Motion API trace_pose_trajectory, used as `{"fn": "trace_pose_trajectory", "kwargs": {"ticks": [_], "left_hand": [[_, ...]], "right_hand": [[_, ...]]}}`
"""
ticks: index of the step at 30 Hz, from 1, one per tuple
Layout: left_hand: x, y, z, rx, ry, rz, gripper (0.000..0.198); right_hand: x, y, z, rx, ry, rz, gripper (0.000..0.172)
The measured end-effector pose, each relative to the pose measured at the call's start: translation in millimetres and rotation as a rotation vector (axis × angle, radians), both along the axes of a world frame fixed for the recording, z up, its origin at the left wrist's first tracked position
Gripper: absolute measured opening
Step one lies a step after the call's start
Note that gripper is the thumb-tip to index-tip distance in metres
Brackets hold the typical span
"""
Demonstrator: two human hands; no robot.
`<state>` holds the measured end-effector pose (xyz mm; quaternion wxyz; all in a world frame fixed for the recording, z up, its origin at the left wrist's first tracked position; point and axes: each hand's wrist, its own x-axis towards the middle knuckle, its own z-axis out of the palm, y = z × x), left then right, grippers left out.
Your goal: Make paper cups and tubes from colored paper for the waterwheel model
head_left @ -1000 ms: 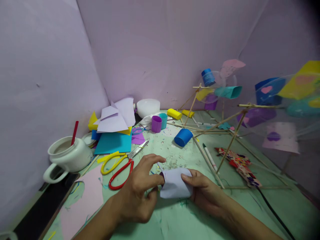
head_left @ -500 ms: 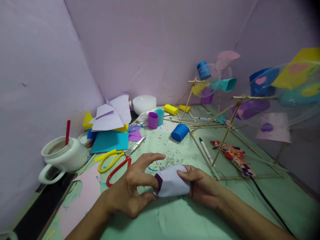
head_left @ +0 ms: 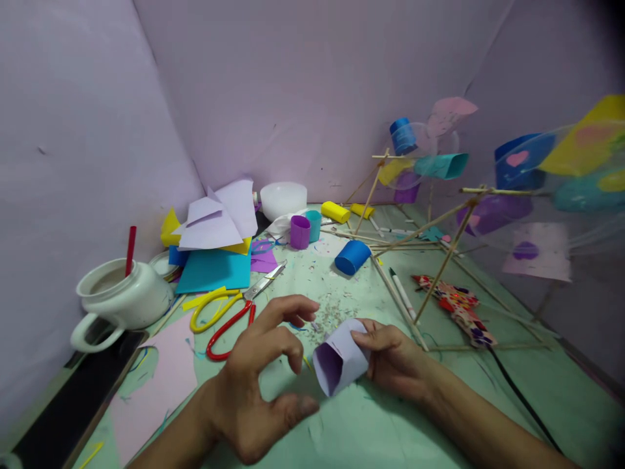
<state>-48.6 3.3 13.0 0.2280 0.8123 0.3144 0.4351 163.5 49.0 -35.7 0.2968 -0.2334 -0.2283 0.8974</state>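
A short pale lilac paper tube point(head_left: 349, 355) is pinched at its right end by my right hand point(head_left: 393, 358). Its open mouth faces left and toward me, showing a darker inside. My left hand point(head_left: 266, 378) is just left of the tube, thumb and fingers apart, holding nothing. Beyond it lie scissors point(head_left: 249, 305) with one yellow and one red handle. A blue paper tube point(head_left: 352, 258) rests on the table farther back, near purple point(head_left: 299, 232) and teal point(head_left: 313, 226) paper rings. Small paper scraps lie around the hands.
Stick frames point(head_left: 452, 251) carrying wheels with coloured paper cups stand at the right. A hot glue gun point(head_left: 456, 306) with a black cord lies inside the nearer frame. At left are a white pot point(head_left: 127, 299), coloured paper sheets point(head_left: 212, 270) and a white bowl point(head_left: 284, 200).
My left hand has let go of the lilac tube and moved off to the left with its fingers spread. The tube's mouth has turned more toward me, still in my right hand.
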Motion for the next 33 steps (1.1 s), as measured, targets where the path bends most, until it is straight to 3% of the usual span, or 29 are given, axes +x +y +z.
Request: {"fn": "trace_pose_trajectory", "kwargs": {"ticks": [3,6,11,15,22,29,33], "left_hand": [[2,2,-0.4,-0.027,-0.082,0.14,0.016],[6,5,-2.9,-0.179,0.005,0.254,0.014],[11,10,-2.2,-0.6,0.166,0.253,0.017],[12,13,-0.6,-0.771,0.177,0.221,0.013],[15,17,-9.3,-0.898,0.296,0.163,0.017],[11,20,-8.7,-0.869,0.356,0.107,0.01],[10,23,-5.0,-0.905,0.372,0.2,0.012]], "right_hand": [[0,-1,0.4,0.067,-0.034,-0.057,0.016],[1,-2,2.2,0.17,-0.112,-0.139,0.018],[1,-4,2.2,0.3,-0.231,-0.242,0.022],[1,-6,-0.3,0.361,-0.266,-0.223,0.023],[2,-10,-5.3,0.403,-0.37,-0.176,0.028],[0,-10,-6.4,0.426,-0.404,-0.169,0.031],[3,-9,-8.0,0.461,-0.442,-0.231,0.029]]}}
